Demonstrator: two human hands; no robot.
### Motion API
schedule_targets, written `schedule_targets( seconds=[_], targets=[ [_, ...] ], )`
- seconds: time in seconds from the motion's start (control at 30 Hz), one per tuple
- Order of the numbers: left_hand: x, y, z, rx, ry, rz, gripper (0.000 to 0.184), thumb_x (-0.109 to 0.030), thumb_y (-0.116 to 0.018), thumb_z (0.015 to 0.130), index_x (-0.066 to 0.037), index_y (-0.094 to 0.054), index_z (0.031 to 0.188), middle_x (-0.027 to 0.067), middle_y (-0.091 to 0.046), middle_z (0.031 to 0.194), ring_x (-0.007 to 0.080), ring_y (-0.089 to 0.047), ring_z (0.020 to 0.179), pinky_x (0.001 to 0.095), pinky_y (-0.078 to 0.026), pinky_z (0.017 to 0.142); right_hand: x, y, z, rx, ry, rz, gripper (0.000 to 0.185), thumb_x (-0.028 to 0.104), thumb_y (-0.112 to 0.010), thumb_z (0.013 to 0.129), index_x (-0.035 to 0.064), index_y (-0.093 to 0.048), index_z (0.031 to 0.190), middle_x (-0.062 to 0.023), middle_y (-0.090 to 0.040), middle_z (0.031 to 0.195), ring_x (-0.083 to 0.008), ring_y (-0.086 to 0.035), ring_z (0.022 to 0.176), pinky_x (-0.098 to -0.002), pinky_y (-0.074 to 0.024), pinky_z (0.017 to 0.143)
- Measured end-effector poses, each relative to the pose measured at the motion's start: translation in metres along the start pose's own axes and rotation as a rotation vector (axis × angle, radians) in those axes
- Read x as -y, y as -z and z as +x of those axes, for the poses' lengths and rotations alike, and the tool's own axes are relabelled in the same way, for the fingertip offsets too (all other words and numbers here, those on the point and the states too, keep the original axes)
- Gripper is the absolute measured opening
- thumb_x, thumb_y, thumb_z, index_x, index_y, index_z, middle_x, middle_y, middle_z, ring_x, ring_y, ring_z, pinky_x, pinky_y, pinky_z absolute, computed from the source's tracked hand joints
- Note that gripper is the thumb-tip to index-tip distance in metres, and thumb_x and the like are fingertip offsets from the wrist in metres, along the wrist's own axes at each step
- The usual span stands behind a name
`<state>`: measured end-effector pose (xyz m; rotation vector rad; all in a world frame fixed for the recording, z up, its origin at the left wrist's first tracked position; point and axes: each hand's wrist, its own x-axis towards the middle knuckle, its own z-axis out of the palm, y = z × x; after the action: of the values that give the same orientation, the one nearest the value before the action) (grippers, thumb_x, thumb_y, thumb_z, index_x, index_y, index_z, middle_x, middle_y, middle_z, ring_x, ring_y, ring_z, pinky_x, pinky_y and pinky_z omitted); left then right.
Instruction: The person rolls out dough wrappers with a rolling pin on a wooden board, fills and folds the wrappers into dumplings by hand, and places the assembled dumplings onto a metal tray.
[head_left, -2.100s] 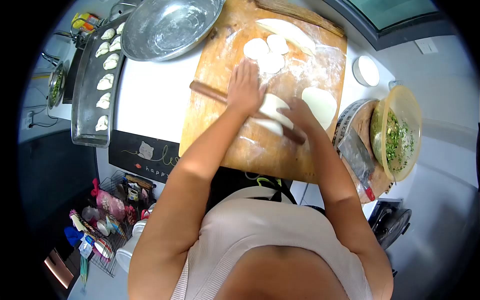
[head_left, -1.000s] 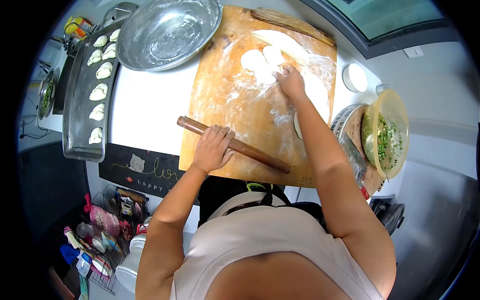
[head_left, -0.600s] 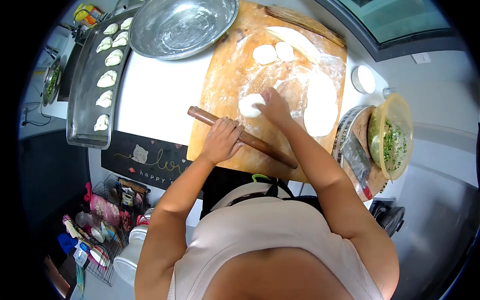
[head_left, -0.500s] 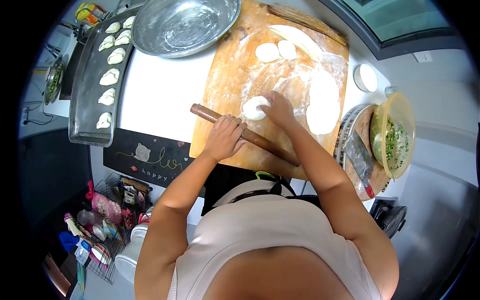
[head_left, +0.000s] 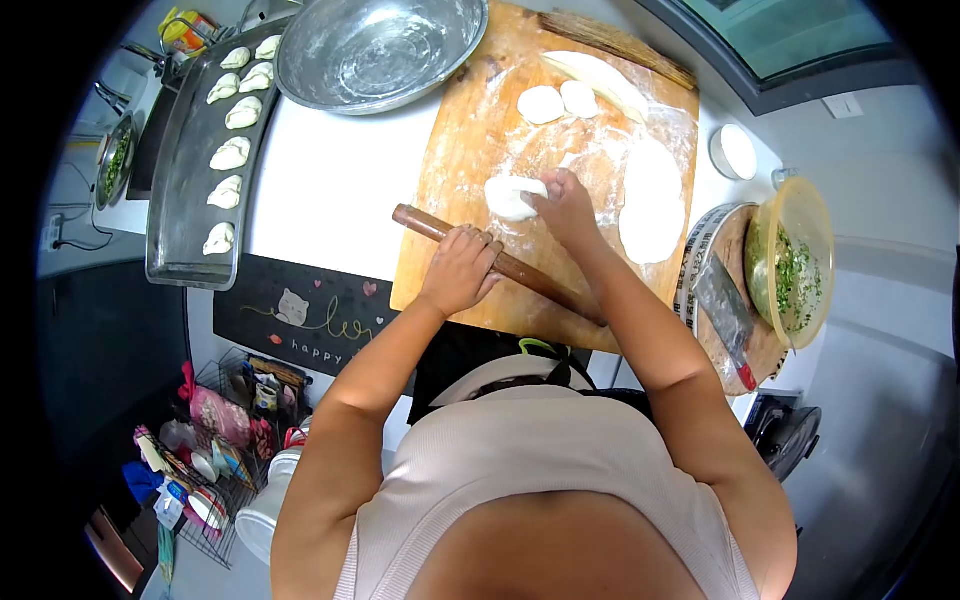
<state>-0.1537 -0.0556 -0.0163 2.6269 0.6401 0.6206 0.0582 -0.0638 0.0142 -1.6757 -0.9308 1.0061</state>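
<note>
A brown wooden rolling pin [head_left: 548, 283] lies slanted across the near part of a floured wooden board [head_left: 450, 170]. My left hand [head_left: 463, 268] is closed over its left half. Just beyond the pin, my right hand [head_left: 566, 208] pinches the right edge of a small round dough wrapper [head_left: 512, 197], which is partly folded or lifted at that side. Farther back on the board are a round dough piece [head_left: 541, 104], a smaller one [head_left: 578, 99] and a long dough strip [head_left: 598, 84]. A large flat oval of dough [head_left: 652, 200] lies to the right.
Left stands a metal tray [head_left: 180, 215] with several filled dumplings, beside a large metal bowl [head_left: 380, 55]. At right, a cleaver [head_left: 722, 305] rests on a round chopping block [head_left: 735, 240], with a yellow bowl of chopped greens [head_left: 790, 265]. A white bowl [head_left: 733, 153] sits behind them.
The wrapper's right edge has been drawn up by my right hand, and its shape has changed. My left hand stays on the rolling pin. The whole view has shifted slightly.
</note>
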Motion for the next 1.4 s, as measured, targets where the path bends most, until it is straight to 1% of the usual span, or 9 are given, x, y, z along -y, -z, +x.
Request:
schedule_targets(
  seconds=[0.1,0.33,0.43,0.5,0.57,0.77,0.93,1.17,1.4],
  targets=[
    [0.001,-0.003,-0.002,0.009,-0.005,0.024,0.048,-0.026,-0.071,0.071,-0.005,-0.057,0.112,0.0118,-0.056,0.106,0.0311,-0.052,0.103,0.0453,-0.037,0.097,-0.016,0.004,0.0,0.099,-0.153,-0.255,0.029,0.018,-0.067,0.083,0.0033,-0.057,0.106,-0.015,-0.063,0.102,-0.0299,-0.062,0.09,-0.0381,-0.0494,0.081],
    [-0.004,0.017,0.006,-0.082,0.09,0.149,0.047,-0.028,-0.074,0.065,-0.006,-0.061,0.106,0.0082,-0.059,0.098,0.0254,-0.055,0.097,0.0412,-0.039,0.091,0.007,0.038,-0.053,-0.001,0.273,-0.97,0.048,0.028,-0.067,0.082,0.0013,-0.056,0.12,-0.0179,-0.058,0.119,-0.0328,-0.057,0.106,-0.0414,-0.0447,0.091],
    [0.008,0.024,0.016,0.13,0.258,0.123,0.052,-0.031,-0.066,0.076,-0.005,-0.056,0.12,0.0121,-0.057,0.117,0.0277,-0.051,0.112,0.0411,-0.035,0.101,-0.01,0.034,-0.065,-0.062,0.363,-1.122,0.06,0.036,-0.065,0.083,0.0035,-0.049,0.13,-0.0196,-0.05,0.131,-0.0356,-0.047,0.12,-0.0469,-0.0351,0.101],
    [0.016,0.028,0.031,0.054,0.189,0.176,0.064,-0.035,-0.064,0.079,-0.004,-0.045,0.131,0.0159,-0.048,0.131,0.0295,-0.043,0.123,0.0429,-0.03,0.106,-0.035,0.027,-0.062,-0.155,0.413,-1.216,0.067,0.041,-0.062,0.083,0.0051,-0.042,0.137,-0.0206,-0.042,0.14,-0.0372,-0.039,0.129,-0.0512,-0.0274,0.107],
    [0.029,0.032,0.052,0.211,0.18,0.298,0.077,-0.044,-0.054,0.088,-0.002,-0.024,0.146,0.0195,-0.024,0.151,0.032,-0.024,0.14,0.0436,-0.019,0.114,-0.043,0.025,-0.041,-0.133,0.358,-1.254,0.072,0.046,-0.058,0.085,0.007,-0.036,0.141,-0.02,-0.033,0.146,-0.0361,-0.029,0.136,-0.0539,-0.0185,0.11],
    [0.091,0.011,0.137,0.18,0.259,0.368,0.066,-0.046,-0.036,0.096,-0.005,-0.023,0.147,0.0197,-0.02,0.153,0.0301,-0.017,0.143,0.0381,-0.015,0.116,0.003,0.043,0.066,-0.391,0.48,-1.297,0.068,0.043,-0.059,0.084,0.0116,-0.039,0.141,-0.0177,-0.034,0.147,-0.0366,-0.028,0.137,-0.0549,-0.0165,0.111],
    [0.098,0.002,0.136,0.073,0.338,0.372,0.068,-0.046,-0.041,0.094,-0.006,-0.024,0.147,0.0213,-0.022,0.151,0.0322,-0.018,0.142,0.0412,-0.014,0.115,-0.002,0.043,0.084,-0.371,0.565,-1.236,0.064,0.036,-0.063,0.082,0.0111,-0.043,0.138,-0.0174,-0.035,0.146,-0.0374,-0.031,0.135,-0.0533,-0.0209,0.11],
    [0.038,0.019,0.066,0.107,0.368,0.38,0.082,-0.051,-0.052,0.086,0.001,-0.028,0.144,0.0219,-0.027,0.149,0.0349,-0.022,0.14,0.0439,-0.015,0.115,-0.028,0.033,0.021,-0.233,0.467,-1.136,0.068,0.046,-0.06,0.083,0.0107,-0.041,0.138,-0.0196,-0.034,0.145,-0.0391,-0.032,0.134,-0.0548,-0.0216,0.109],
    [0.012,0.002,-0.008,-0.025,0.279,0.196,0.054,-0.019,-0.066,0.077,-0.003,-0.051,0.127,0.0183,-0.051,0.131,0.0334,-0.047,0.121,0.0436,-0.035,0.1,-0.04,0.044,-0.047,0.005,0.563,-1.128,0.069,0.043,-0.063,0.081,0.0101,-0.042,0.138,-0.0184,-0.038,0.141,-0.0382,-0.033,0.133,-0.0571,-0.0205,0.108]
  ],
)
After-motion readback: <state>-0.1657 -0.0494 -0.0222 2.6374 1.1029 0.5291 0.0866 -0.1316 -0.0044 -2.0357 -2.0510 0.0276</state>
